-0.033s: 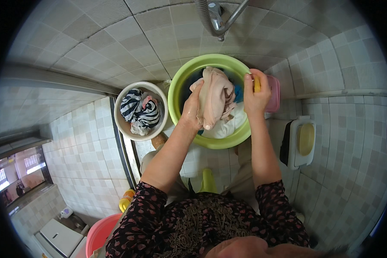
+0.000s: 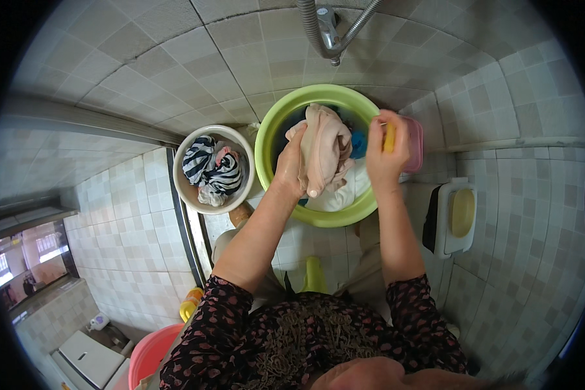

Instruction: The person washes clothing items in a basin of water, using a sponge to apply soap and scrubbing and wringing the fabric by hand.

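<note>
A light green basin (image 2: 335,220) stands in front of me with wet laundry in it. My left hand (image 2: 290,166) grips a bunched pale pink garment (image 2: 325,143) and keeps it raised above the rest. Below it lie a white cloth (image 2: 346,192), something blue (image 2: 358,144) and dark fabric. Over the basin's right rim, my right hand (image 2: 393,155) is closed around a small yellow bar of soap (image 2: 389,138), apart from the garment. Fingers cover part of the bar. Just beyond that hand sits a pink plastic container (image 2: 415,144), partly hidden.
Left of the green basin is a white basin (image 2: 179,174) with striped black-and-white clothing (image 2: 225,174). A metal hose and tap (image 2: 329,29) hang on the tiled wall ahead. A white holder (image 2: 460,218) stands right, a pink tub (image 2: 146,351) lower left, a green stool (image 2: 314,276) below me.
My right hand has turned and shifted slightly, still holding the yellow soap. The left hand and the pink garment look almost the same.
</note>
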Action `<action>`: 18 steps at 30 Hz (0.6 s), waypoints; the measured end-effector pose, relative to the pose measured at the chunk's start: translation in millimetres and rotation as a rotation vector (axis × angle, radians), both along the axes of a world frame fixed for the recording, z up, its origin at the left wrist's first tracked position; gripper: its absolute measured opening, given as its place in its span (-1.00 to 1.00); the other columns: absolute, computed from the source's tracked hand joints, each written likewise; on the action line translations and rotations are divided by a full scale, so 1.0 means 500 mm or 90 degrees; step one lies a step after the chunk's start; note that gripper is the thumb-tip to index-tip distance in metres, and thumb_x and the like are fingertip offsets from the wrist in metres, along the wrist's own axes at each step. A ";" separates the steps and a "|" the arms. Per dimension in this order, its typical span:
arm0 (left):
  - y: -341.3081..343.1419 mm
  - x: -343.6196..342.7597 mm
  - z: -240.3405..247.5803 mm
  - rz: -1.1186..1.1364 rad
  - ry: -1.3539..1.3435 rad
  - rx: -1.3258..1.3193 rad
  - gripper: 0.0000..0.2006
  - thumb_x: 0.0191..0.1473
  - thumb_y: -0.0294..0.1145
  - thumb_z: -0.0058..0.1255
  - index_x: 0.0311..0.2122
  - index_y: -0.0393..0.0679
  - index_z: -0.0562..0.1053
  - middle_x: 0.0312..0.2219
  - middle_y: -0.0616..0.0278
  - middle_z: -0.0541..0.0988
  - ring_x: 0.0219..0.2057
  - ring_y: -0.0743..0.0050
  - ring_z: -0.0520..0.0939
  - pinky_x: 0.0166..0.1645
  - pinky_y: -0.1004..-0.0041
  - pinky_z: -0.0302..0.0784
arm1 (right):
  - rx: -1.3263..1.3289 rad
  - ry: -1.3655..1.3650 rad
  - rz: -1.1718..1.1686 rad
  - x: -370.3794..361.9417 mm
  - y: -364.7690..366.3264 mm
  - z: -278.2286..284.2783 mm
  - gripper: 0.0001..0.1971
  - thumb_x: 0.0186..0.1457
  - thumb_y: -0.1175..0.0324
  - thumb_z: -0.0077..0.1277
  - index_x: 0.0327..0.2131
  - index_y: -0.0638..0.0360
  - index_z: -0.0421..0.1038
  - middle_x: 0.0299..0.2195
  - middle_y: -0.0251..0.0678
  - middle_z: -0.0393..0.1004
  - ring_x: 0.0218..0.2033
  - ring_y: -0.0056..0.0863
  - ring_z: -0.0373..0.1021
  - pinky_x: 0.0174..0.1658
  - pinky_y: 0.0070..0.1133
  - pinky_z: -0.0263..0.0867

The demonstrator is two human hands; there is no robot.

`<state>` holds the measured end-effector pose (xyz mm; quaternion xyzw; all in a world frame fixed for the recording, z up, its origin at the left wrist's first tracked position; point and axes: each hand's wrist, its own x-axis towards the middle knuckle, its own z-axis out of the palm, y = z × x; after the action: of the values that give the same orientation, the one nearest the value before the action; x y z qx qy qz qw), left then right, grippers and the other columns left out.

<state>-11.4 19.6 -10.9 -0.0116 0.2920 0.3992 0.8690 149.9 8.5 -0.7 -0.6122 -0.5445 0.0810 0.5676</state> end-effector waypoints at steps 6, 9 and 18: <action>-0.045 0.025 -0.034 0.045 0.031 0.039 -0.68 0.20 -0.06 -0.27 -0.09 -0.05 0.32 -0.27 0.20 0.48 -0.27 0.33 0.54 -0.24 0.41 0.51 | -0.162 -0.387 0.336 -0.120 -0.040 0.029 -0.64 -0.04 0.11 0.05 -0.22 0.13 0.42 -0.11 -0.20 0.37 0.05 -0.21 0.21 0.19 -0.13 -0.12; -0.057 0.039 -0.049 0.059 0.036 0.036 -0.68 0.20 -0.05 -0.27 -0.11 -0.04 0.34 -0.30 0.21 0.49 -0.30 0.33 0.55 -0.27 0.40 0.54 | -0.338 -0.359 0.281 -0.105 -0.023 -0.001 -0.57 0.07 0.03 -0.12 -0.09 0.10 0.37 -0.05 -0.18 0.36 0.07 -0.25 0.20 0.20 -0.11 -0.21; -0.055 0.046 -0.042 -0.028 0.118 0.020 -0.59 0.16 -0.04 -0.19 -0.06 -0.16 0.33 -0.27 0.14 0.48 -0.29 0.33 0.55 -0.21 0.37 0.53 | -0.533 0.132 0.313 -0.042 0.015 -0.025 -0.53 0.18 0.02 -0.25 -0.11 0.25 0.38 -0.19 -0.09 0.45 -0.11 -0.23 0.36 -0.02 -0.49 0.19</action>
<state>11.6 -8.0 -31.8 0.0451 0.3651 0.3841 0.8469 128.7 16.0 -13.1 -0.6298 -0.5342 0.4847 0.2880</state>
